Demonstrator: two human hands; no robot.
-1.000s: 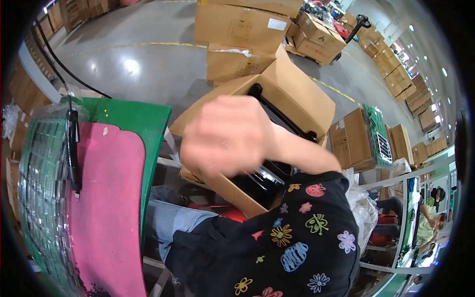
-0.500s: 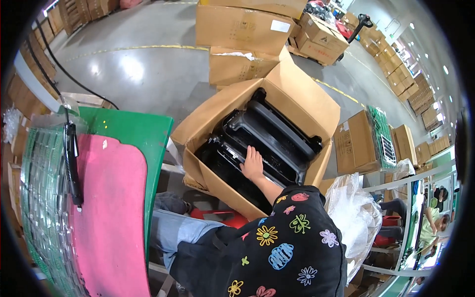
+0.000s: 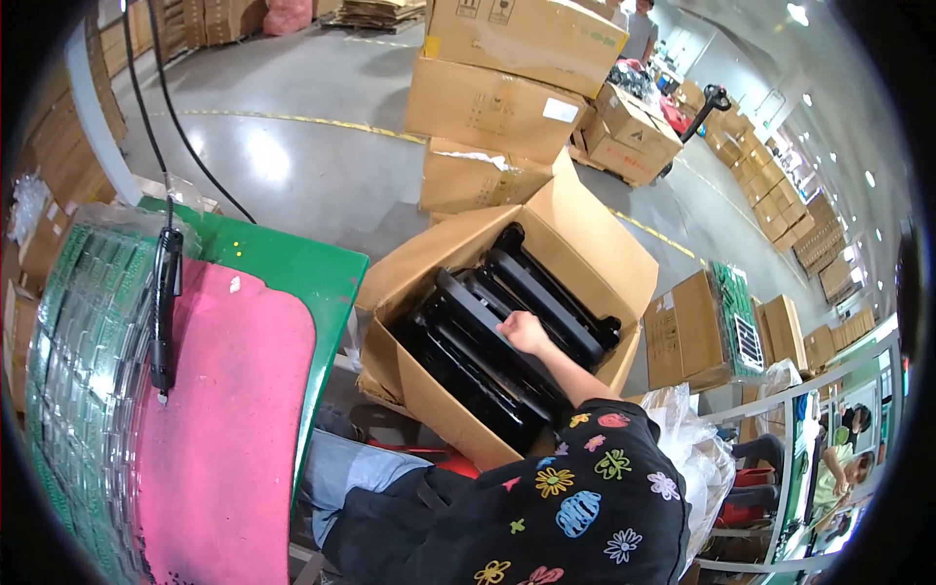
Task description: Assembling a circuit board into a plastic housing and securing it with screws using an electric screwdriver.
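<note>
My right hand reaches down into an open cardboard box, my forearm crossing its near right side. Its fingers are curled at the edge of a long, glossy black plastic part and closed on it. Beside that part, toward the far side, several more black moulded parts lie in a slanting row, with rounded lugs at the ends. My fingertips are partly hidden. My left hand is out of the picture. A black sleeve with embroidered flowers covers my upper arm.
At left a green board carries a pink mat; a black corded driver hangs above it. Stacked cartons stand behind the box. Clear plastic wrapping and a steel frame are at right, where another person sits.
My right hand has gone from lying spread on the black parts to curled at an edge. The near black part has shifted and tilted up, showing a glossy outer side. The view has swung slightly.
</note>
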